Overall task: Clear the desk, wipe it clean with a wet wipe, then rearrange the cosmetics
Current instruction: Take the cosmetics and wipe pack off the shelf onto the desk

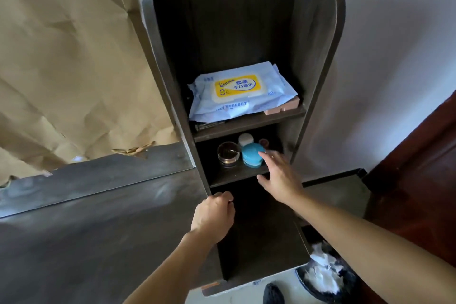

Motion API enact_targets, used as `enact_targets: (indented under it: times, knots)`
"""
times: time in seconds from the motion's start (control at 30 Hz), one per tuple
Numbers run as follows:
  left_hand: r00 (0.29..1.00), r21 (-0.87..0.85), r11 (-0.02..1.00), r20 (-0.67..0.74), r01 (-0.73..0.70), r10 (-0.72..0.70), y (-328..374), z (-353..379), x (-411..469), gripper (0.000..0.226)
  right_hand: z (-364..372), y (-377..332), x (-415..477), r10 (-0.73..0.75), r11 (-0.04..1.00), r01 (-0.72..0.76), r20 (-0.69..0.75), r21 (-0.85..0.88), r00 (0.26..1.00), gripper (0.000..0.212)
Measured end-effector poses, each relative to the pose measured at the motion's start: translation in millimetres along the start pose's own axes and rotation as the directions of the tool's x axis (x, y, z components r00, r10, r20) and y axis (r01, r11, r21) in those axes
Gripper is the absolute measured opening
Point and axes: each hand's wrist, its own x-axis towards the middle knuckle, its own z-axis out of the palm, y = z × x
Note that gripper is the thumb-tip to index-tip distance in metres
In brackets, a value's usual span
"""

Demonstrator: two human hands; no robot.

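A dark wooden shelf unit (318, 61) stands beside the grey desk top (98, 224). On its upper shelf lies a wet wipe pack (237, 92) with a yellow label. The shelf below holds a blue-lidded jar (253, 154), a clear round jar (228, 154), a white-capped bottle (246, 139) and a small reddish jar (264, 142). My right hand (278, 175) reaches to that shelf with fingers spread, fingertips touching the blue lid. My left hand (213, 212) is curled into a fist at the shelf unit's left wall, holding nothing I can see.
Crumpled brown paper (69, 61) covers the wall behind the desk. A bin (325, 276) with white wipes sits on the floor at the lower right. A dark red door (419, 180) is at the right. The lowest compartment of the shelf unit is dark.
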Motion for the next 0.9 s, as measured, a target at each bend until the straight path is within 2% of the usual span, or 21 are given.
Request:
enact_targets:
  times: [0.2, 0.37, 0.47, 0.6, 0.7, 0.8, 0.9]
  knots:
    - [0.997, -0.052, 0.998, -0.058, 0.046, -0.049, -1, 7, 37, 0.026, 30, 14, 57, -0.044, 0.992, 0.058, 0.129, -0.111, 0.991, 0.075]
    - [0.987, -0.107, 0.992, -0.138, 0.071, -0.085, -5, 13, 69, 0.022, 41, 28, 65, -0.135, 0.989, 0.137, 0.043, -0.061, 0.990, 0.059]
    - [0.975, -0.082, 0.991, -0.192, 0.102, -0.116, -5, 16, 96, 0.041, 37, 34, 68, -0.180, 0.983, 0.181, 0.065, -0.021, 0.982, 0.055]
    - [0.976, -0.020, 0.985, -0.128, 0.174, -0.175, 2, 24, 129, 0.066, 36, 36, 63, -0.163, 0.987, 0.163, 0.029, -0.002, 0.986, 0.052]
    - [0.973, -0.036, 0.977, -0.095, 0.209, -0.211, 2, 36, 149, 0.077, 32, 43, 54, -0.141, 0.990, 0.141, 0.026, 0.020, 0.990, 0.054]
    - [0.973, -0.029, 0.979, -0.114, 0.200, -0.202, -1, 50, 158, 0.071, 29, 56, 35, -0.133, 0.990, 0.132, 0.015, 0.042, 0.991, 0.058]
    - [0.962, -0.084, 0.978, -0.178, 0.194, -0.206, 1, 57, 160, 0.059, 28, 67, 16, -0.058, 0.994, 0.057, 0.006, 0.093, 0.998, 0.059]
